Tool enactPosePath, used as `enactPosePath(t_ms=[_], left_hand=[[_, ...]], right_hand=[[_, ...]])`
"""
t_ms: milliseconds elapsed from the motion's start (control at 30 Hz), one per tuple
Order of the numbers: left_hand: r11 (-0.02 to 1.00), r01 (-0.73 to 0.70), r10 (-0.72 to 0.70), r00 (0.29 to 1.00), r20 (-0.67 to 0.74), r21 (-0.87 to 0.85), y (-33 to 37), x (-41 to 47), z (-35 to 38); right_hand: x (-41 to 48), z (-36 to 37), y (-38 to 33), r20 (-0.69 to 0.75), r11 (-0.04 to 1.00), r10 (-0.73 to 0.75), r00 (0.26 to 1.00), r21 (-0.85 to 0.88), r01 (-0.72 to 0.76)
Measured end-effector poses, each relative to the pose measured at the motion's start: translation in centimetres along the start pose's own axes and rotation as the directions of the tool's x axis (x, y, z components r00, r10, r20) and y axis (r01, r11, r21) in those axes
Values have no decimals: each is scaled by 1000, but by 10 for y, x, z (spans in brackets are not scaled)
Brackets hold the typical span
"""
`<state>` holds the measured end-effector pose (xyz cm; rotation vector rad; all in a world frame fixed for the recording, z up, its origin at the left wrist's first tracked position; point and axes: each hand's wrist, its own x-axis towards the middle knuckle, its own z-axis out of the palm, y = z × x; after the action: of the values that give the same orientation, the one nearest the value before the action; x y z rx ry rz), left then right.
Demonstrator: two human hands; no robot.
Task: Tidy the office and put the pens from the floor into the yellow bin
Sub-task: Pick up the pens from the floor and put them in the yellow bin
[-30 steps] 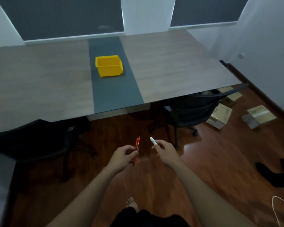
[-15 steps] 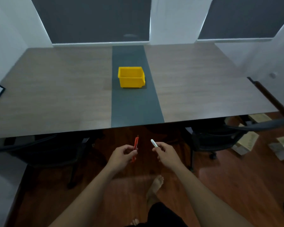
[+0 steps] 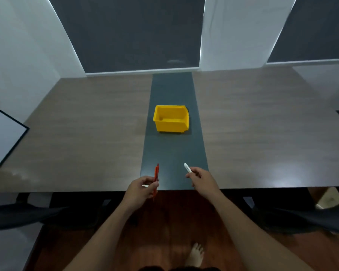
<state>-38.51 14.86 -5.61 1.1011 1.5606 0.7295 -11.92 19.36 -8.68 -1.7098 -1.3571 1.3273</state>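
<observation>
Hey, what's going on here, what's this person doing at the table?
A person stands at the near edge of the table with a pen in each hand. The left hand grips a red pen, the right hand pinches a white pen. The yellow bin sits farther back on the table's dark centre strip, apart from both hands; neither pen is in it yet.

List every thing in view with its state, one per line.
Yellow bin: upright on table, nothing visible inside.
Red pen: held by left hand, roughly upright.
White pen: pinched by right hand, tilted left.
</observation>
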Motion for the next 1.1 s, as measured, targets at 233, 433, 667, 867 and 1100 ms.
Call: enactPosePath(t_ms=[233,433,667,867,1100], left_hand=[[998,22,-25,998,-60,-55,29,61,3],[998,38,-40,998,-55,-53,41,126,-9],[997,-8,7,1000,-13,-78,68,214,-31],[992,-123,123,992,16,23,91,305,-61],[930,-207,195,978,69,303,108,402,-70]], right_hand=[[75,-19,-11,31,996,2,1000,92,-4],[125,-26,-22,60,997,-1,998,79,-4],[196,-31,-42,68,996,-32,997,81,27],[266,-40,-76,-33,998,-36,999,-49,35],[316,-24,-87,-63,993,-20,998,-119,12]])
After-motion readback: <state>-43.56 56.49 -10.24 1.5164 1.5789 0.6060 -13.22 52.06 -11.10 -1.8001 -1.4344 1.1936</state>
